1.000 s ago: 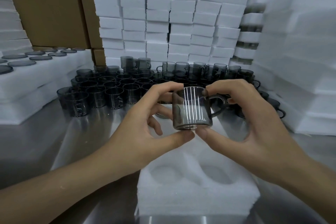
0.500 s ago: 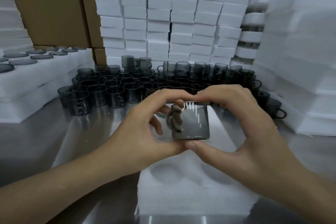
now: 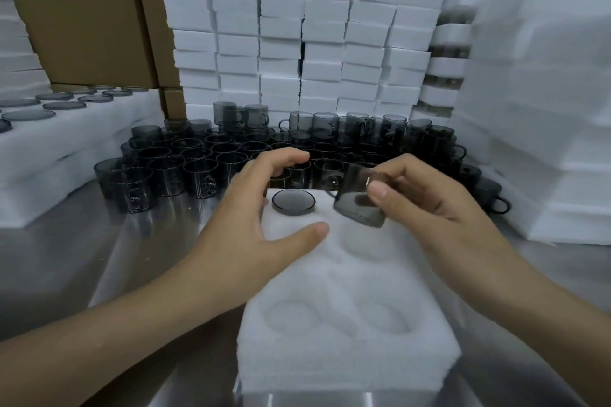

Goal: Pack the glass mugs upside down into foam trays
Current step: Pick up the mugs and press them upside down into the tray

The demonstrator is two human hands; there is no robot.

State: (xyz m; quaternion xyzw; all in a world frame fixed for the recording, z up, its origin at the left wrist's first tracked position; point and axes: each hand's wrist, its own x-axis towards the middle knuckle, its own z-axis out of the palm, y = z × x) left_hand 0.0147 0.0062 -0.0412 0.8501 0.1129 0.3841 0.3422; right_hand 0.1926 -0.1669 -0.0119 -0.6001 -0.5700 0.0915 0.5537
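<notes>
A white foam tray (image 3: 344, 353) with round pockets lies on the steel table in front of me. One smoky glass mug (image 3: 293, 202) sits upside down in the far-left pocket, only its base showing. My right hand (image 3: 439, 208) grips a second smoky mug (image 3: 358, 205), tilted, just above the far-right pocket. My left hand (image 3: 261, 218) hovers over the tray's left side around the seated mug, fingers loosely curved, holding nothing. The two near pockets hold nothing.
Several upright smoky mugs (image 3: 205, 168) crowd the table behind the tray. White foam blocks (image 3: 314, 43) are stacked at the back and right. A filled foam tray (image 3: 76, 129) sits at the left, cardboard boxes (image 3: 82, 10) behind it.
Both hands held one mug upright in the air; now the mug is lower and tilted over the tray in the right hand alone. The left hand has let go and moved left.
</notes>
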